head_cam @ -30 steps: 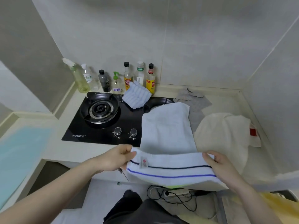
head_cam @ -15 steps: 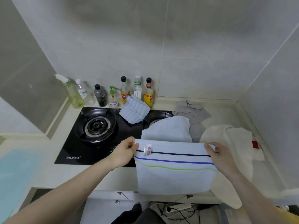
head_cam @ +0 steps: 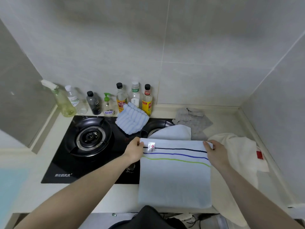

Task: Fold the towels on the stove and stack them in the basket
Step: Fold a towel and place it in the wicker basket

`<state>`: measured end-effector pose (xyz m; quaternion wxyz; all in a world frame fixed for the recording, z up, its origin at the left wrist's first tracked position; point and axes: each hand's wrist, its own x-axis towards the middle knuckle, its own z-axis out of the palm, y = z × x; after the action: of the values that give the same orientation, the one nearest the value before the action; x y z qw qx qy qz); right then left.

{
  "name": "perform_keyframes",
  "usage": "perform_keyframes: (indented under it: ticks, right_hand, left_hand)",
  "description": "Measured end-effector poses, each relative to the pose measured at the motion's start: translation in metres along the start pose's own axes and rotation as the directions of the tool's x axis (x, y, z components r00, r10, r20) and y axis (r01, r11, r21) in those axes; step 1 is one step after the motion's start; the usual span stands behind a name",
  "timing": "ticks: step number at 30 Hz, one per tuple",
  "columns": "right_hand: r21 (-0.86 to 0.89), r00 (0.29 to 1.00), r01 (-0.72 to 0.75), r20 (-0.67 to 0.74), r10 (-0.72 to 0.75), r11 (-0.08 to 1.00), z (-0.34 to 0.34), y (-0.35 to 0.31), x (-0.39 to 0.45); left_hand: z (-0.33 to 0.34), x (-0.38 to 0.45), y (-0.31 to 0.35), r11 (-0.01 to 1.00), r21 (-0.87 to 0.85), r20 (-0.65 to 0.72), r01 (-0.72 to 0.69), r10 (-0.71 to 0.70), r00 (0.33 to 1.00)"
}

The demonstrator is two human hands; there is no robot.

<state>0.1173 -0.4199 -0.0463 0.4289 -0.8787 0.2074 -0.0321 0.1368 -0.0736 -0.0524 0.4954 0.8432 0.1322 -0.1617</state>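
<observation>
A pale blue towel [head_cam: 175,179] with black, blue and green stripes lies doubled over the right side of the black stove [head_cam: 66,162] and the counter's front edge. My left hand [head_cam: 134,150] pinches its upper left corner, and my right hand [head_cam: 216,152] pinches the upper right corner. The towel's far end shows behind the fold, over the right burner. A folded blue ribbed cloth [head_cam: 132,119] sits at the back of the stove. A grey cloth [head_cam: 193,119] lies behind on the counter. A cream towel [head_cam: 237,156] with a red tag is heaped at the right. No basket is in view.
Several bottles [head_cam: 122,100] and a spray bottle [head_cam: 62,103] line the back wall behind the stove. The left burner [head_cam: 90,138] is bare. Tiled walls close in at the left and right. Below the counter edge, cables lie on the floor.
Both hands lifted the towel's near edge up and carried it forward, folding it over itself onto the stove. The view tilted upward.
</observation>
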Motion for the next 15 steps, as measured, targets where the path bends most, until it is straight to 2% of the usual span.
perform_keyframes:
  ticks: [7,11,15]
  right_hand:
    - [-0.125,0.998,0.049,0.034,-0.045,0.991,0.02,-0.008,0.055]
    - [-0.071,0.996,-0.013,0.089,0.019,0.997,0.036,-0.004,0.091]
    - [-0.057,0.991,-0.002,0.137,0.009,0.998,0.05,0.002,0.122]
  left_hand:
    - [0.013,0.033,0.003,0.993,-0.084,-0.102,0.078,-0.086,0.991]
    - [0.019,0.047,0.003,0.992,-0.101,-0.171,0.08,-0.097,0.981]
    - [0.024,0.065,-0.001,0.988,-0.114,-0.216,0.107,-0.13,0.968]
